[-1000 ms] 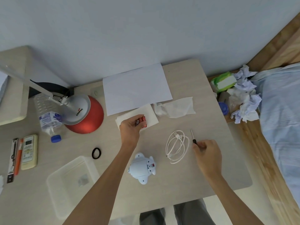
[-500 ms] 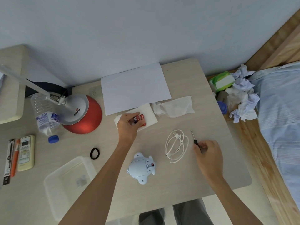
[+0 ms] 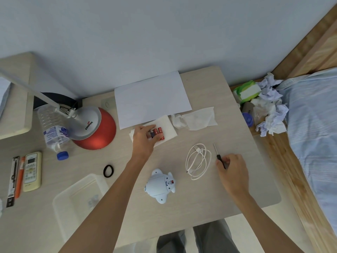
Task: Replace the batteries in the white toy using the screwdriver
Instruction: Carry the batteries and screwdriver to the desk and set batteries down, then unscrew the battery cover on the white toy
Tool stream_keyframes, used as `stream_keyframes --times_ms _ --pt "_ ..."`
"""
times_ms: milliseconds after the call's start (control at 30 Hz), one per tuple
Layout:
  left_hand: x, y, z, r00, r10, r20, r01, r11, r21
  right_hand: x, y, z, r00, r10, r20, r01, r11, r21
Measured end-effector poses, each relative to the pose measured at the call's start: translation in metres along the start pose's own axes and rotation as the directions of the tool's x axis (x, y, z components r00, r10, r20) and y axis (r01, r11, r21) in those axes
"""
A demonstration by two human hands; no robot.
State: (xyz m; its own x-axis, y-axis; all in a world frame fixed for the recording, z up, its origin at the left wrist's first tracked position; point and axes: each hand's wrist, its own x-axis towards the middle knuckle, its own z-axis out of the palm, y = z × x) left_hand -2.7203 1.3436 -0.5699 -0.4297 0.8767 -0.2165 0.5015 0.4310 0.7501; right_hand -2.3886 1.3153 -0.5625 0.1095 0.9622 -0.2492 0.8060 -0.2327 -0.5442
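The left hand (image 3: 144, 140) lies over the red batteries (image 3: 159, 133) on the far tissue (image 3: 169, 127), maybe picking one (I cannot tell if it pinches). The right hand (image 3: 232, 170) grips the screwdriver (image 3: 218, 157) on the table (image 3: 237, 128), ready for the white toy (image 3: 160, 185), near, between the arms. Its screw is too small to see.

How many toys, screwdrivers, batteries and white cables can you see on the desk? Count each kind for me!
White toy: 1
Screwdriver: 1
Batteries: 3 showing; the left hand may hide more
White cable: 1
Total: 6
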Motion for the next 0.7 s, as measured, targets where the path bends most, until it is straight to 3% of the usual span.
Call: stream_keyframes --times_ms 267,467,600,700 --pt "-0.009 -0.007 -0.016 0.997 0.003 0.071 -0.009 0.997 0.081 0.001 -0.003 -0.001 1.000 0.003 0.011 -0.002 0.999 -0.039" --pt "-0.036 -0.006 -0.036 0.985 0.151 0.089 -0.166 0.964 0.207 0.000 -0.012 -0.009 1.000 0.013 0.026 -0.012 0.999 -0.042" --pt "-0.092 0.000 -0.048 0.968 0.206 0.143 -0.230 0.957 0.175 -0.010 -0.025 -0.026 1.000 0.012 -0.010 -0.012 1.000 0.011" --pt "-0.136 -0.005 -0.046 0.963 0.121 0.242 -0.146 0.985 0.089 -0.022 -0.040 -0.042 0.998 -0.055 -0.035 0.057 0.998 0.040"
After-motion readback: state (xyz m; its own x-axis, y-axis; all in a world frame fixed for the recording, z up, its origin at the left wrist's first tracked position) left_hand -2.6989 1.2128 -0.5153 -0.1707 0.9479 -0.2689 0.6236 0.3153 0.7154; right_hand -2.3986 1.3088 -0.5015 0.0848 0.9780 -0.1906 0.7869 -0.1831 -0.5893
